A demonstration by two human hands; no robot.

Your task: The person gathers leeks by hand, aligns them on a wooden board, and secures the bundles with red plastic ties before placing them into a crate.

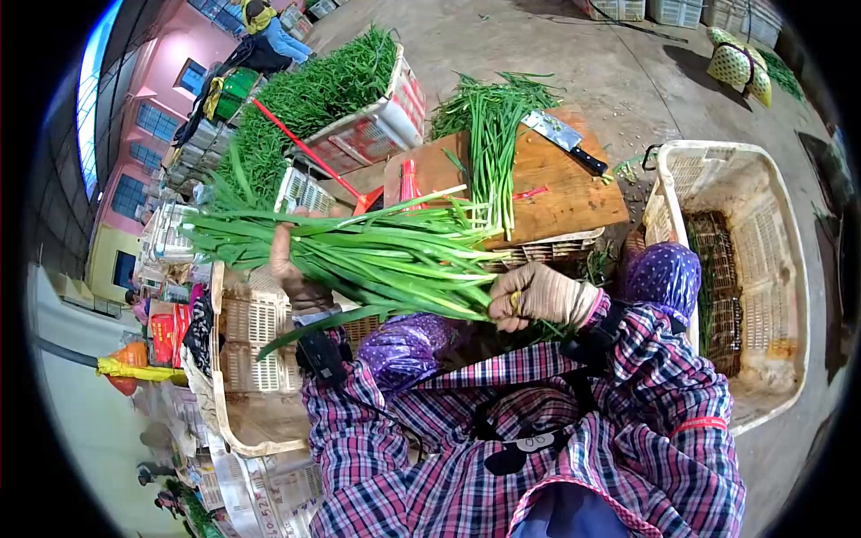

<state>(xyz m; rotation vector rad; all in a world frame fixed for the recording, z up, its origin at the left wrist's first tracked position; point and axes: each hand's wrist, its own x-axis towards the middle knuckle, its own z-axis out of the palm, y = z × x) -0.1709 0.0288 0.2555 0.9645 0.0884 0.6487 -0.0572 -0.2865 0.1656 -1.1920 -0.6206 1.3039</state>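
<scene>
My left hand point(291, 269), in a worn glove, is wrapped round a thick bunch of long, flat-leaved, scallion-like greens point(386, 255). The leaves fan out to the left and the pale stalk ends point right. At the lower right of those ends, my gloved right hand point(543, 296) is pinched closed on stalk ends, with a small yellow band on one finger. Just beyond lies a second pile of the same greens point(491, 157) on a wooden board point(565, 202). A cleaver point(565, 141) with a black handle rests on the board, beside a red-handled item point(408, 184).
A white crate point(381, 117) heaped with greens stands at the far left. To my right is a deep plastic crate point(758, 269) with some greens inside; another crate point(260, 359) is at my left. A red stick point(305, 148) leans near the board. A person point(273, 36) works farther back.
</scene>
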